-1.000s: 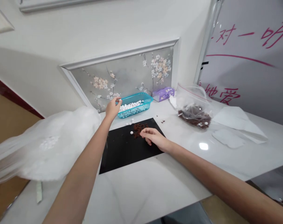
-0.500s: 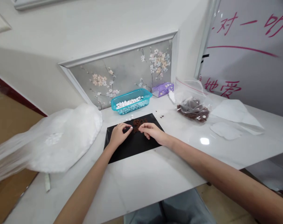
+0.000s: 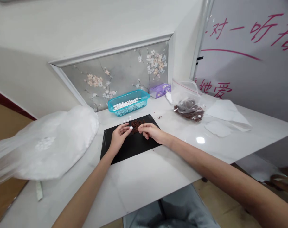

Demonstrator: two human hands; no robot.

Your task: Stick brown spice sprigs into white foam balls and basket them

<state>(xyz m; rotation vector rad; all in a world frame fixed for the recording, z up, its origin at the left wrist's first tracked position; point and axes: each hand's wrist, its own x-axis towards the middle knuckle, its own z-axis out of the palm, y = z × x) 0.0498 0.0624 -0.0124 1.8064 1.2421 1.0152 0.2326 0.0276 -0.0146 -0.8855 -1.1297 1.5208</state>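
A black mat (image 3: 131, 144) lies on the white table (image 3: 158, 171) with a small heap of brown bits (image 3: 136, 123) at its far edge. My left hand (image 3: 118, 136) rests on the mat, its fingertips pinching a small white bead (image 3: 131, 127) beside the heap. My right hand (image 3: 150, 130) lies just right of the heap, fingers curled and touching the brown bits. A few white beads (image 3: 127, 119) lie loose behind the mat. A teal tray (image 3: 129, 102) of white beads stands farther back by the wall.
A large white plastic bag (image 3: 46, 142) fills the table's left side. A clear zip bag of brown bits (image 3: 188, 107) and white paper sheets (image 3: 223, 118) sit to the right. A purple box (image 3: 160, 90) stands by the floral wall panel (image 3: 120, 74). A whiteboard (image 3: 248, 53) leans at right.
My left hand left the teal tray, came down to the mat and now pinches a white bead by the heap. My right hand stayed by the brown bits.
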